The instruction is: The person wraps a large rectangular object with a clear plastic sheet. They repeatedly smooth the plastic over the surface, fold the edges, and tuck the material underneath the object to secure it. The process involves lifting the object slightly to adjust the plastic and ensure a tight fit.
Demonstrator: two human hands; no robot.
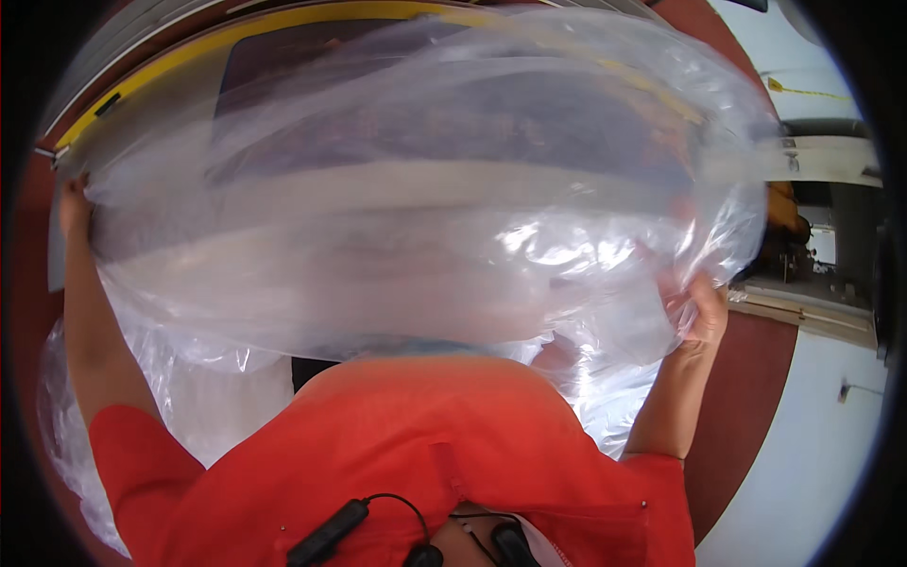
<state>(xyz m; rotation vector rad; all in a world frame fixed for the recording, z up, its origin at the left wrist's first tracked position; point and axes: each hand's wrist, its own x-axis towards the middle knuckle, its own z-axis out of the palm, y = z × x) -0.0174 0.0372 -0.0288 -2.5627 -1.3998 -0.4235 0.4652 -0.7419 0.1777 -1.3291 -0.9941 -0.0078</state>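
Both hands are raised and spread wide, holding a large clear plastic bag (425, 189) stretched between them. The left hand (74, 203) grips the bag's left edge, fingers closed on the film. The right hand (704, 312) is closed on a bunched fold at the bag's lower right. The bag billows up and away from the hands, filling most of the view; its film is wrinkled and glossy. More clear plastic (189, 397) hangs below the left forearm. Seen through the bag is a dark surface with a yellow edge (189, 52). The person wears an orange shirt (416, 454).
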